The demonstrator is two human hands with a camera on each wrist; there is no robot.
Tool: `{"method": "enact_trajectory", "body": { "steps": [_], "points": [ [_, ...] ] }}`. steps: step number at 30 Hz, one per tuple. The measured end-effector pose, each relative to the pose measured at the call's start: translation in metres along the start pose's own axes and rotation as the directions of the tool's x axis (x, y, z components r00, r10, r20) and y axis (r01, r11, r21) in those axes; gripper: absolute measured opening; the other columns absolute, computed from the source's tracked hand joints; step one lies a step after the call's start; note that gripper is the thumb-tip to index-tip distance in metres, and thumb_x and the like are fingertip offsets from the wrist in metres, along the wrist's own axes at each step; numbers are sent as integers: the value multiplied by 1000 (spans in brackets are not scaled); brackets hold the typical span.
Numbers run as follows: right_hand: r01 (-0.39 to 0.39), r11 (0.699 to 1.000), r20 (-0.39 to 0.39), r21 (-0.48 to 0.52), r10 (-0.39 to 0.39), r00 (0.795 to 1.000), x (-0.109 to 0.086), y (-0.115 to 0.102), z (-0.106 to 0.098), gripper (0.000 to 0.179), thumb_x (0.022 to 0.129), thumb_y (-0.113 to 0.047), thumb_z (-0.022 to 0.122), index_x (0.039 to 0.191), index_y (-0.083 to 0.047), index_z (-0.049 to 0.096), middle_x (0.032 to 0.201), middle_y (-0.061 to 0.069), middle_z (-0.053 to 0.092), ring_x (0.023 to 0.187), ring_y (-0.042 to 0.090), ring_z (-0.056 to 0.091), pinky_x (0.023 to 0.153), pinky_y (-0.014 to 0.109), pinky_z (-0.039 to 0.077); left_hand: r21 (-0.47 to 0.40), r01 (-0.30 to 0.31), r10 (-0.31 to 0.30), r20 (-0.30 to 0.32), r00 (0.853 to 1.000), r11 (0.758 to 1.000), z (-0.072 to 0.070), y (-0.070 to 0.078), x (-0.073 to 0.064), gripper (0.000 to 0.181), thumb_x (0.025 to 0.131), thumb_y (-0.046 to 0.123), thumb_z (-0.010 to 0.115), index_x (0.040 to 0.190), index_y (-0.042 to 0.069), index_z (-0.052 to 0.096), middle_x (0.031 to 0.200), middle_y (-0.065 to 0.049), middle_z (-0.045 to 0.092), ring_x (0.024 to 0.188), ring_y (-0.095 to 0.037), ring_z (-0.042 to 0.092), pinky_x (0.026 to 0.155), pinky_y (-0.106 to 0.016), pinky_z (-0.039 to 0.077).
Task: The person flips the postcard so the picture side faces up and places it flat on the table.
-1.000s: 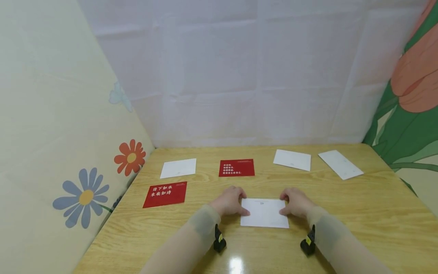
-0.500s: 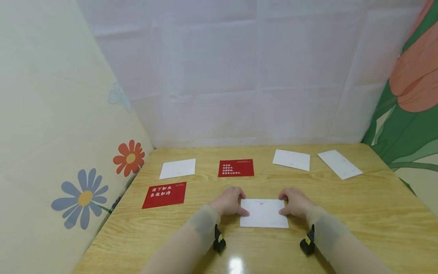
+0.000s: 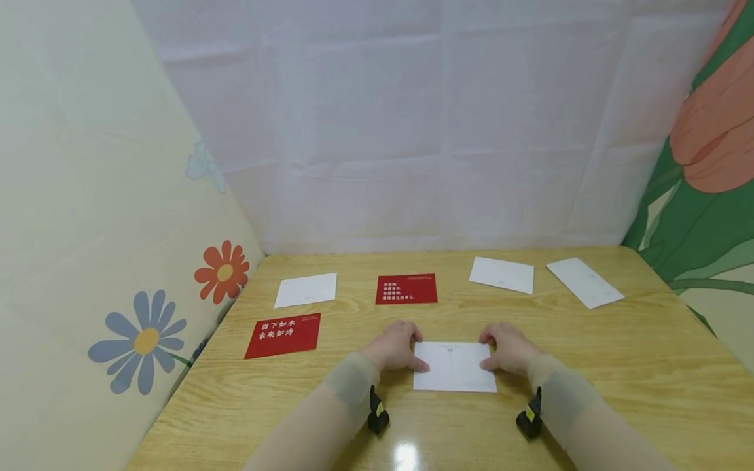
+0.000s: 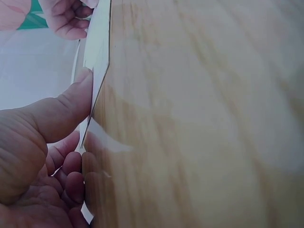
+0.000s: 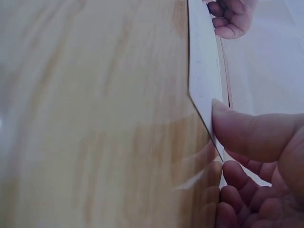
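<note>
A white postcard (image 3: 455,376) with a small printed mark near its far edge lies on the wooden table in front of the person. My left hand (image 3: 397,347) holds its left edge, the thumb (image 4: 78,97) on the upper face and the other fingers curled at the side. The right hand (image 3: 510,348) grips the opposite edge the same way, its thumb (image 5: 247,133) pressing on top. In both wrist views the postcard (image 4: 100,40) is seen nearly edge-on, close over the glossy table, and the curled fingers touch the tabletop.
Behind the hands lie two red cards with white lettering, one at left (image 3: 284,335) and one mid-table (image 3: 406,289). White cards rest at back left (image 3: 306,290), back right (image 3: 502,275) and far right (image 3: 586,282). A white cloth (image 3: 365,131) hangs behind the table (image 3: 618,366).
Both hands stay on the postcard's edges. The whole view shifts very slightly; the postcard and the other cards keep their places.
</note>
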State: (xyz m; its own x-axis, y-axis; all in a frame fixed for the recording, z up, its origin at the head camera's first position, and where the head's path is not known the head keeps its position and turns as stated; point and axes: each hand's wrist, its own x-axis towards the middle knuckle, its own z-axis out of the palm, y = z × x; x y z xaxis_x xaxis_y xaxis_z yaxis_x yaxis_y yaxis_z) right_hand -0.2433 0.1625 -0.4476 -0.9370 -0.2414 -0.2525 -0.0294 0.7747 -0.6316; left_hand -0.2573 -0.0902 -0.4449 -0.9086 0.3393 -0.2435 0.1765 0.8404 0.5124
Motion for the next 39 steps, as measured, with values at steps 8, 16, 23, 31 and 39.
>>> {"method": "enact_trajectory", "body": {
  "steps": [8,16,23,31,39],
  "points": [
    [31,999,2,-11,-31,1000,-1,0,-1,36,78,-12,80,108,-6,60,109,9,54,103,27,49,93,49,41,-12,6,-6,0,1000,1000,-1,1,-2,47,70,32,86,104,12,60,108,-2,52,101,-20,48,95,-41,42],
    [43,999,-2,-33,-43,999,0,-1,-2,37,76,-12,81,104,-5,59,109,11,54,103,29,49,94,49,40,-5,3,-3,-3,1000,1000,-2,3,-3,49,70,33,86,105,12,58,106,-2,53,101,-20,47,95,-41,41],
    [47,998,-6,-38,-47,999,1,-2,-3,39,74,-10,82,103,-4,57,108,12,54,103,29,49,93,49,40,-8,-19,19,-11,1000,1000,-3,2,-2,50,70,32,87,105,12,57,104,-1,53,99,-20,49,93,-39,43],
    [58,998,-10,-23,-58,998,1,-2,-2,41,75,-8,82,107,-3,56,105,11,54,98,27,50,90,48,42,-73,-5,4,-14,1000,997,1,-3,-2,59,71,32,86,119,17,55,109,1,56,101,-20,48,93,-42,42],
    [60,998,5,-31,-59,998,0,0,1,38,77,-10,80,109,-7,61,112,10,54,107,29,48,96,52,38,-80,-28,29,3,1000,996,1,-4,-4,45,73,32,84,113,23,63,105,9,59,103,-20,45,96,-45,38]
  ]
}}
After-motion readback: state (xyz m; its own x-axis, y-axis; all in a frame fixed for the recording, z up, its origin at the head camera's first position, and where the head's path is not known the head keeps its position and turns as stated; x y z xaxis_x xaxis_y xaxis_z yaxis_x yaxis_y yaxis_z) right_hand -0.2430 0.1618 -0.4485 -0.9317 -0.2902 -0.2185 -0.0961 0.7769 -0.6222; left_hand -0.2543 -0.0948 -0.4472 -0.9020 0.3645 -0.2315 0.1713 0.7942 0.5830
